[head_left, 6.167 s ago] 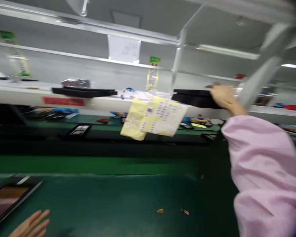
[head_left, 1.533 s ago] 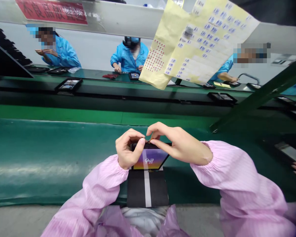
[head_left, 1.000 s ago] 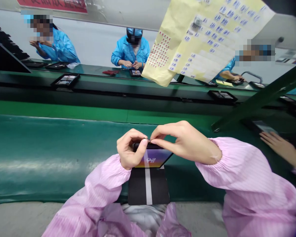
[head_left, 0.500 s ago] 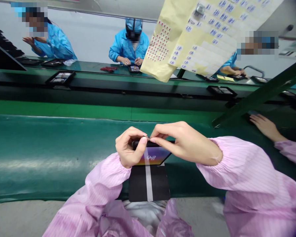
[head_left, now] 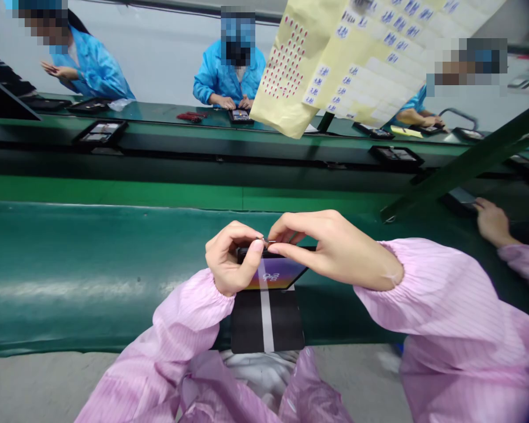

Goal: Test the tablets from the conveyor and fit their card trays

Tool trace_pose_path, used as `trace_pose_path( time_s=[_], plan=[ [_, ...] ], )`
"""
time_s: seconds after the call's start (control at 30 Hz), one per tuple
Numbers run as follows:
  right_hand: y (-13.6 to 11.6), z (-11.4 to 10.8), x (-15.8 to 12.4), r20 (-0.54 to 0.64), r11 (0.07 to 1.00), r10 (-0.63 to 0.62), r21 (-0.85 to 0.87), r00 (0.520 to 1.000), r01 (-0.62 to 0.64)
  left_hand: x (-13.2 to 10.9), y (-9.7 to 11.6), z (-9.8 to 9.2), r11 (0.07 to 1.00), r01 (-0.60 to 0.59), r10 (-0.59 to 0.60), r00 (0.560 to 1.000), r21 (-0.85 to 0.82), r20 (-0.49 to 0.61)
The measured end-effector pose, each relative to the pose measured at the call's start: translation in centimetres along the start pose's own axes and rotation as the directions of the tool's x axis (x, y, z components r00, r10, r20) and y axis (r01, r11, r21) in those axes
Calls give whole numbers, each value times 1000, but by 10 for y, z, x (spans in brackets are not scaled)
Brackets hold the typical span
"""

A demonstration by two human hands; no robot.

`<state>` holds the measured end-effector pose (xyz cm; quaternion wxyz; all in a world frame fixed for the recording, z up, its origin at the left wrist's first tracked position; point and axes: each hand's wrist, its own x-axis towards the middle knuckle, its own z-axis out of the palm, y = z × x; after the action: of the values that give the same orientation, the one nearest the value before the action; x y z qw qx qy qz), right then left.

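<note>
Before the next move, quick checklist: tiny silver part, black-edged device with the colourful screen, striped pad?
1. Tiny silver metal part pinched between the left hand and right hand fingertips: ok.
2. Black-edged device with a colourful screen lying on the black pad with a white stripe: ok.
3. Silver part seated in the device's top edge: cannot tell, fingers hide it.
4. Co-worker's pink-sleeved hand apart from the device: ok.
5. Screen free of damage: cannot tell, too small and glare-streaked.
</note>
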<state>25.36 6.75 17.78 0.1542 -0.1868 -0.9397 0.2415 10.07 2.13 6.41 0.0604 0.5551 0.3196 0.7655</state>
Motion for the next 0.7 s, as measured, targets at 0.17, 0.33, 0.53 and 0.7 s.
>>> trace_pose_path(
  time_s=[0.17, 0.33, 0.53, 0.7],
  plan=[
    [1, 4, -2, -7, 991, -49, -128, 999, 48, 1, 0, 1, 999, -14, 14, 1000, 32, -7],
    [-1, 8, -1, 31, 958, -83, -272, 996, 88, 2, 2, 1, 998, -18, 18, 1000, 60, -4],
    [-1, 11, -1, 29, 966, -41, -252, 999, 47, 2, 1, 1, 999, -14, 15, 1000, 41, -6],
    [0, 1, -1, -35, 994, -14, -109, 999, 10, 1, 2, 3, 999, 34, -34, 999, 0, -9]
  ],
)
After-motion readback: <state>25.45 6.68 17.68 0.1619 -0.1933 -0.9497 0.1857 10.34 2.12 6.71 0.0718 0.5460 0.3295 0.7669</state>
